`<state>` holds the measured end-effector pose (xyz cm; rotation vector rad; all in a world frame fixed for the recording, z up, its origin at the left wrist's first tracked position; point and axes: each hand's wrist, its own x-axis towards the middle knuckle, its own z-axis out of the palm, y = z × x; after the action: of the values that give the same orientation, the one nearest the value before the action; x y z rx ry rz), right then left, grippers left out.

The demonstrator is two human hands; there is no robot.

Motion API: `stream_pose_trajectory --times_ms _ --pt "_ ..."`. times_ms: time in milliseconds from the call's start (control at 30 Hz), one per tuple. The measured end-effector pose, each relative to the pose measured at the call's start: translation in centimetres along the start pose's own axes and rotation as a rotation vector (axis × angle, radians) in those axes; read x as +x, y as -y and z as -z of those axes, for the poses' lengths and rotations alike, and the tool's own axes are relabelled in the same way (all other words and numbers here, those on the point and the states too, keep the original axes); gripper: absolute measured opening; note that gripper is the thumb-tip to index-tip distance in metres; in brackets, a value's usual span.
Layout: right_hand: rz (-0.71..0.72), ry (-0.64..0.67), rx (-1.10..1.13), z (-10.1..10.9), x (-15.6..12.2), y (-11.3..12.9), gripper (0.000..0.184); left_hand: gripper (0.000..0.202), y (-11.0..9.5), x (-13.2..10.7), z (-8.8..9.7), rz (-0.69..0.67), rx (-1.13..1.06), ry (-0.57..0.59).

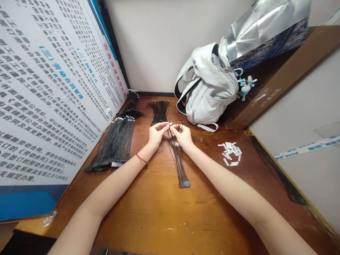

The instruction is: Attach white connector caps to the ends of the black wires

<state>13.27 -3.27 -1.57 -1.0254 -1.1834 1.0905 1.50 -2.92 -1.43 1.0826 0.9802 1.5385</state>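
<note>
My left hand (156, 134) and my right hand (183, 135) meet over the middle of the wooden table (159, 212). Between the pinched fingertips of both hands sits a small white connector piece (170, 124). A bundle of thin black wires (178, 159) runs from my right hand toward me and ends in a dark connector block (184, 184) lying on the table. The wires' loose ends fan out by my right fingers. A red band circles my left wrist.
Finished black wire bundles (114, 145) lie at the left beside a leaning printed board (53, 92). More loose wires (158, 109) lie behind my hands. Small white pieces (230, 153) are scattered at the right. A grey backpack (209, 88), cardboard box (276, 85) and silver bag (265, 28) stand at the back.
</note>
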Motion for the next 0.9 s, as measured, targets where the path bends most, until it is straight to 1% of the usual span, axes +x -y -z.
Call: stream_pose_trajectory --times_ms 267,433,667,900 --pt "0.018 0.016 0.008 0.07 0.09 -0.14 0.025 0.029 -0.04 0.18 0.18 -0.022 0.013 0.031" --pt "0.073 0.013 -0.039 0.17 0.17 -0.36 0.023 0.028 -0.05 0.28 0.29 -0.035 0.030 0.044" --pt "0.105 0.011 -0.094 0.13 0.09 -0.37 0.021 0.027 -0.01 0.28 0.25 -0.048 0.054 0.055" --pt "0.105 0.024 -0.093 0.15 0.25 -0.57 0.022 0.026 -0.13 0.16 0.27 -0.058 0.098 0.070"
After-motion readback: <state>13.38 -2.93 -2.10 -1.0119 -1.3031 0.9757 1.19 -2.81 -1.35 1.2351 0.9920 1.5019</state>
